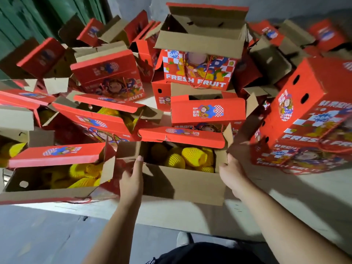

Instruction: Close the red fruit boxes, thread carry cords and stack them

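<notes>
**Both hands at the sides of an open fruit box amid a crowd of red cartons**

A pale surface [285,197] carries a dense spread of red fruit boxes, most with flaps standing open and brown cardboard insides showing. Behind them at far left is a green wall [22,21], and grey floor [38,235] lies on the near side of the surface.

At right, a stack of closed boxes [312,119] leans in view, its printed faces reading "FRESH FRUIT" and red carry cords hanging down the fronts. At far centre an empty open box [198,54] sits on top of others, a red cord looped across its printed front.

At near centre stands the open box [182,180] being handled, its near flap folded outward toward the person and its red far flap [181,136] standing up behind. Inside lie fruits in yellow foam netting [192,157]. To its left, just beside it, a second open box [51,180] holds more yellow-netted fruit, with a red cord [80,201] lying at its near edge.

The left hand [133,178] is open, fingers straight and pointing away, pressed against the left side flap [129,149] of the near centre box. The right hand [231,172] grips the box's right side flap [222,155], its fingers curled over the edge.

A dark garment and a pale shoe [182,239] show at the near edge.
</notes>
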A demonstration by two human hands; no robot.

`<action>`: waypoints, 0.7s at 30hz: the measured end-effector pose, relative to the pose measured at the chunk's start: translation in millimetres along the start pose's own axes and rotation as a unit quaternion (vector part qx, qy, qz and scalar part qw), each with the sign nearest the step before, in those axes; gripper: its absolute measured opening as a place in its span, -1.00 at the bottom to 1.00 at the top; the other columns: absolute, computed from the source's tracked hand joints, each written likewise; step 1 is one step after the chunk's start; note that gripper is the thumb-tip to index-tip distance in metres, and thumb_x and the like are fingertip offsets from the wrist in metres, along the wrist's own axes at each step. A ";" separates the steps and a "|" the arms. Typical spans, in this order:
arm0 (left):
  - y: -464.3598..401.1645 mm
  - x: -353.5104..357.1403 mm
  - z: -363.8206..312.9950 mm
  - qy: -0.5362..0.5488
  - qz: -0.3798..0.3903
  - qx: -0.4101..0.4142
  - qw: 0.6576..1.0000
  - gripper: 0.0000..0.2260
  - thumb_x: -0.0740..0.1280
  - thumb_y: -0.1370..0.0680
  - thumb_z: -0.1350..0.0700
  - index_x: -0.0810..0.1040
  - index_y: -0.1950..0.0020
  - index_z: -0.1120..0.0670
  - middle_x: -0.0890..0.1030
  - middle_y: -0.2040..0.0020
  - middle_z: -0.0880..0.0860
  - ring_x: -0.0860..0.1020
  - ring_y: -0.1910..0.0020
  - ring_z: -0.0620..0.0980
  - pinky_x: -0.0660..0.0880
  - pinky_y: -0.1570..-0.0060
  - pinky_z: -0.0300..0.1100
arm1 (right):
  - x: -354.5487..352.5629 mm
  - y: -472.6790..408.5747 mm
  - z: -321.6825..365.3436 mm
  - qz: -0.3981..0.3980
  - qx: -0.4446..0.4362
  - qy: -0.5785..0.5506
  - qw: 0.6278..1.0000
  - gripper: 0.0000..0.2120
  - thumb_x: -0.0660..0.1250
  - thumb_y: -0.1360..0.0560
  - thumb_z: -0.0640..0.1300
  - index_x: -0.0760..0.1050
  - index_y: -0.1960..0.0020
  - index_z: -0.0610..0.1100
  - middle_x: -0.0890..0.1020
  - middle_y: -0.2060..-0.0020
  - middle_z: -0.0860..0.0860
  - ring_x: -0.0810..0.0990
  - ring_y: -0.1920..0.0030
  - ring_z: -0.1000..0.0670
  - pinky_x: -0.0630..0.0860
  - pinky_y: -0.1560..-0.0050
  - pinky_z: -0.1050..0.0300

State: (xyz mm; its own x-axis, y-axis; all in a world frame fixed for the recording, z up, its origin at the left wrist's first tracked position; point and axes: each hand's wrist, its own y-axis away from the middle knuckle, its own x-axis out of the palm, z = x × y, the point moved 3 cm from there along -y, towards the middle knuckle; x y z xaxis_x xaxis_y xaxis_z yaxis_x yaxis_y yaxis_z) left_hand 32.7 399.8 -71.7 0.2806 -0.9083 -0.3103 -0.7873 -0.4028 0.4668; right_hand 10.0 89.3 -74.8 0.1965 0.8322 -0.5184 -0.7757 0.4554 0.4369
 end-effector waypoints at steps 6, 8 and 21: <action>43.8 42.0 18.4 0.116 0.231 0.073 0.963 -0.33 0.03 -0.57 -0.48 0.64 -0.29 -0.04 0.74 -0.06 0.12 0.68 -0.01 0.02 0.55 -0.15 -0.02 | -91.0 24.2 -70.9 -0.007 0.046 0.043 0.998 -0.53 0.15 -0.69 -0.18 0.29 -0.59 -0.02 0.44 -0.49 -0.03 0.42 -0.44 -0.10 0.35 -0.36 -0.03; 61.9 63.8 21.6 0.096 0.293 0.074 0.948 -0.25 -0.11 -0.63 -0.41 0.60 -0.41 0.03 0.70 -0.26 0.12 0.64 -0.22 0.01 0.51 -0.21 -0.05 | -122.0 32.3 -93.1 -0.014 0.051 0.040 0.998 -0.55 0.15 -0.71 -0.17 0.30 -0.58 0.00 0.46 -0.46 -0.01 0.42 -0.42 -0.09 0.35 -0.33 -0.02; 207.4 225.1 48.2 -0.114 0.358 0.112 0.920 -0.66 0.34 -0.69 0.12 0.48 -0.44 0.19 0.61 -0.32 0.18 0.59 -0.25 0.02 0.56 -0.14 -0.29 | -274.2 54.0 -225.1 -0.295 -0.007 -0.055 0.954 -0.56 0.46 -0.53 -0.26 0.30 -0.27 -0.14 0.52 -0.16 -0.16 0.56 -0.17 -0.26 0.42 -0.07 -0.02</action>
State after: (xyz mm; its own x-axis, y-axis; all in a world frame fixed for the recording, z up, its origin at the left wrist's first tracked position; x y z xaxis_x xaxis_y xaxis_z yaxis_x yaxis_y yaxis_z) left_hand -93.9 117.3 -84.7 -0.4563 -0.8741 -0.1668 -0.8257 0.3461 0.4455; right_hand -220.8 -185.5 -74.4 0.6632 0.4609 -0.5897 -0.5185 0.8511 0.0821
